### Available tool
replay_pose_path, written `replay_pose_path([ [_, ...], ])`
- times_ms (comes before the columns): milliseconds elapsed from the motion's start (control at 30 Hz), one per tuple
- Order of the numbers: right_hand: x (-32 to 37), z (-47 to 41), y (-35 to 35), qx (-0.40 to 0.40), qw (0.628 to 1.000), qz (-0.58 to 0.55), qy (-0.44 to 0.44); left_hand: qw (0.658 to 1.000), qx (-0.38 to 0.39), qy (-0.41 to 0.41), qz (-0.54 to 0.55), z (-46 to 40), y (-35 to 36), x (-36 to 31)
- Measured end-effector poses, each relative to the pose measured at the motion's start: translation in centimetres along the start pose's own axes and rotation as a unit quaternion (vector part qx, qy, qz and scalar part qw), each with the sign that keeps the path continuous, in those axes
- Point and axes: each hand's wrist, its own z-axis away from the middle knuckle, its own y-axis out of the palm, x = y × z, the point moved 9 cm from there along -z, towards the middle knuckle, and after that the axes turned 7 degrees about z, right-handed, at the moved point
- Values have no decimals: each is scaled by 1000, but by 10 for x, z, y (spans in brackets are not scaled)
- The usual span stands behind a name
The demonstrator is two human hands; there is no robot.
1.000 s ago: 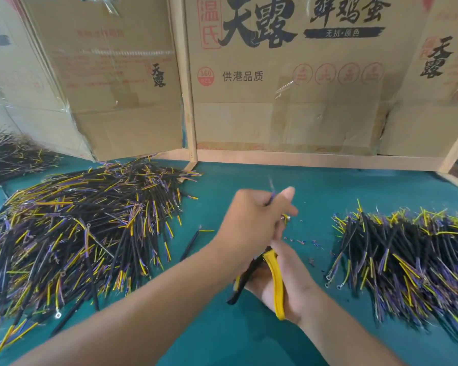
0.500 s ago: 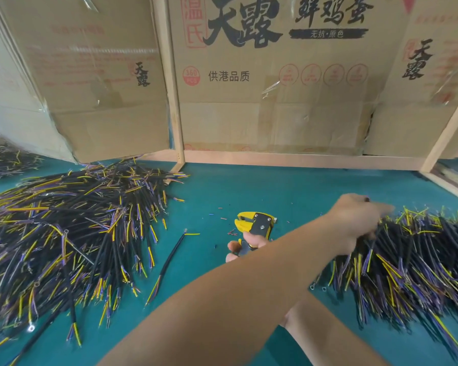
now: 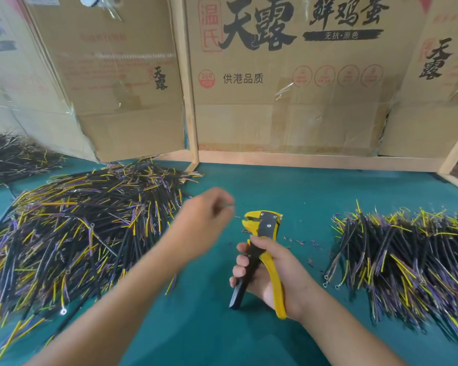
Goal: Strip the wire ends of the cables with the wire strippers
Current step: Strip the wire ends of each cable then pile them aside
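My right hand [image 3: 280, 276] grips the yellow-and-black wire strippers [image 3: 265, 223] upright over the green mat, jaws pointing left with nothing in them. My left hand [image 3: 204, 220] is blurred, hovering just left of the jaws with loosely curled fingers; I see no cable in it. A large heap of black cables with yellow and purple wire ends [image 3: 77, 233] lies to its left. A second heap of the same cables [image 3: 407, 260] lies to the right of the strippers.
Small bits of cut insulation [image 3: 299, 241] dot the green mat [image 3: 275, 186] near the strippers. Cardboard panels in a wooden frame [image 3: 193, 101] wall off the back. A third cable heap [image 3: 11, 154] sits at far left.
My left hand held a cable at the strippers, reached to the right heap, and has now swung back left without it. The strippers stayed in my right hand.
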Motion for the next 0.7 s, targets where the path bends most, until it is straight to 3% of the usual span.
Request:
replay_pose_path([
  [67, -1, 3, 0, 0, 1000, 4, 6, 993, 18, -55, -108, 20, -47, 51],
  [133, -1, 2, 0, 3, 1000, 5, 5, 968, 93, -114, -203, 51, -83, 100],
  [233, -1, 0, 1, 9, 1000, 9, 8, 926, 209, -193, -248, 96, -107, 142],
  [300, -1, 0, 2, 8, 1000, 10, 9, 907, 249, -199, -275, 110, -106, 150],
  [533, -1, 1, 0, 2, 1000, 2, 10, 930, 236, -167, -229, 119, -103, 145],
  [700, -1, 2, 1, -1, 1000, 8, 8, 933, 214, -90, -274, 113, -99, 138],
])
